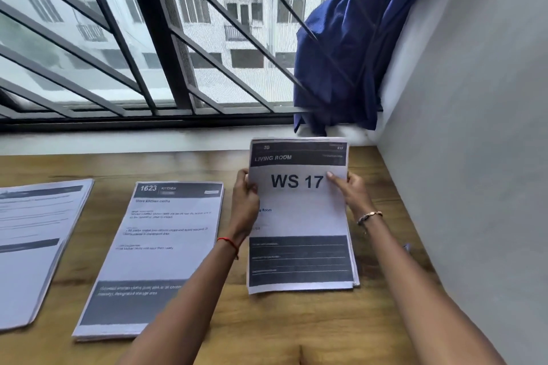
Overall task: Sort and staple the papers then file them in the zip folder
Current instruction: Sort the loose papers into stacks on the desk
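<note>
Scanning from the left edge of the frame: a loosely fanned stack of printed sheets (35, 246) lies at lower left on the wooden desk (267, 323), partly cut off. Right of it, and apart, the "1623 KITCHEN" stack (166, 246) lies flat, its long axis running from the lower frame up toward the window. Centre-right: the left hand (246, 195) grips the left long edge of the "WS 17" stack (299, 216), fingers curled round that edge. The right hand (350, 190) pinches the opposite long edge, thumb on the printed face beside the "17". Both hands sit on the stack's upper half, roughly level, neither nearer than the other. The stack's long axis points up-frame. Its top edge overlaps the window sill, so it looks tipped up, bottom edge low toward the wood; contact uncertain. Likely squaring the sheets before stapling. No stapler or zip folder in view. The blue curtain (341, 53) hangs at upper right.
</note>
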`<act>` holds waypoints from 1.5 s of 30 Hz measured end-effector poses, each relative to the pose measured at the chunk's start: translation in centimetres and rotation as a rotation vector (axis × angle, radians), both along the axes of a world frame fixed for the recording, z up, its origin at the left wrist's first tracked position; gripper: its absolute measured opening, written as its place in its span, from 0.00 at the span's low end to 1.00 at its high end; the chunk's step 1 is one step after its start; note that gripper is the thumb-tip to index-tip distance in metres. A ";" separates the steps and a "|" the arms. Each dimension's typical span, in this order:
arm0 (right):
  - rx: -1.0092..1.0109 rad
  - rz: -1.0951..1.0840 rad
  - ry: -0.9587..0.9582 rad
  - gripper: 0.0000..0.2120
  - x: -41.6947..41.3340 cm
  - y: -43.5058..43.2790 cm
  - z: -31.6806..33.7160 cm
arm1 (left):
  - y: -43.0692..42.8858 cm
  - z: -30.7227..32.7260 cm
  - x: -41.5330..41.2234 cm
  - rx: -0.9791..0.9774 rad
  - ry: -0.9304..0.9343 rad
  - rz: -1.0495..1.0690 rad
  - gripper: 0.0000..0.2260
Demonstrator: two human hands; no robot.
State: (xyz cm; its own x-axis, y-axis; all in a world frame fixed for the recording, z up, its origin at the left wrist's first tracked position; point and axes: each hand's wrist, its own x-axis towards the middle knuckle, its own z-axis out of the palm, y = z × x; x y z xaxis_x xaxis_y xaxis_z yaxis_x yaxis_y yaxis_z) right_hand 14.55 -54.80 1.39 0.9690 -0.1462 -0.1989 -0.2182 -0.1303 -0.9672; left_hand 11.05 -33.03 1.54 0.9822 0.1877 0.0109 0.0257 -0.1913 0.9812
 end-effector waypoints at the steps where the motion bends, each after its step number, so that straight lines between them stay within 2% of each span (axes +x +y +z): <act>1: 0.004 -0.033 -0.085 0.11 -0.2 0.4 1.0 | 0.1 0.6 0.0 -0.013 -0.028 0.016 0.14; 4: -0.133 -0.200 -0.356 0.02 -0.5 2.1 3.6 | 0.1 2.5 0.3 0.012 -0.123 0.063 0.15; 9: -0.319 -0.445 -0.657 0.11 -2.1 5.2 7.1 | -1.3 6.2 -0.2 0.137 -0.372 0.126 0.16; 13: -0.313 -0.469 -0.757 0.09 -4.6 7.4 7.0 | -1.6 6.0 -1.7 0.165 -0.461 0.109 0.18; 18: -0.373 -0.345 -0.683 0.24 -6.4 7.5 3.9 | -1.0 4.1 -3.4 0.221 -0.391 0.079 0.21; 23: -0.428 -0.325 -0.707 0.15 -6.0 7.0 4.6 | -0.3 4.9 -3.4 0.184 -0.390 0.037 0.15; 26: -0.419 -0.338 -0.702 0.14 -5.8 6.2 5.4 | 0.2 5.3 -2.8 0.230 -0.394 0.053 0.21; 31: -0.365 -0.292 -0.576 0.10 -4.4 4.1 5.9 | 0.9 5.0 -2.2 0.236 -0.212 -0.019 0.29; 36: -0.299 -0.190 -0.359 0.11 -3.3 3.0 4.0 | 0.6 3.1 -2.1 0.216 -0.010 -0.056 0.27; 40: -0.263 -0.167 -0.233 0.13 -3.0 2.7 1.3 | 0.8 0.2 -1.9 0.102 0.153 -0.113 0.29; 45: -0.251 -0.154 -0.109 0.23 -3.2 2.9 -1.3 | 0.8 -2.3 -2.1 0.209 0.266 -0.110 0.28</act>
State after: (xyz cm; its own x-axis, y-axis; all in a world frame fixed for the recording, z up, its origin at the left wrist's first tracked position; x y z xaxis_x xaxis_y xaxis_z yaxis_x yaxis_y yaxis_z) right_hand 11.35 -51.87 0.07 0.9452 -0.3247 -0.0338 -0.1503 -0.3410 -0.9280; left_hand 8.99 -32.24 -0.79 0.9700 0.1009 -0.2211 0.2430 -0.4030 0.8823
